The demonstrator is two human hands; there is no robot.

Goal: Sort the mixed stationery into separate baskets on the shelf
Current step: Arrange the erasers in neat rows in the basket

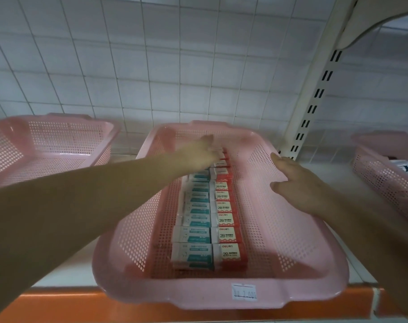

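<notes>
White square tiles point(151, 66) cover the wall behind. At right a cream slotted post point(312, 99) rises at a slant, with a curved bracket point(361, 22) at its top. A small white price label point(243, 292) shows low in front.

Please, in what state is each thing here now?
Middle basket: upright, partly filled.
Teal erasers: left row, lined up.
Red erasers: right row, lined up.
Left basket: nothing visible inside.
Right basket: holds items, mostly cut off.
Left hand: at the rows' far end, blurred, grip unclear.
Right hand: open, over middle basket's right rim.
</notes>
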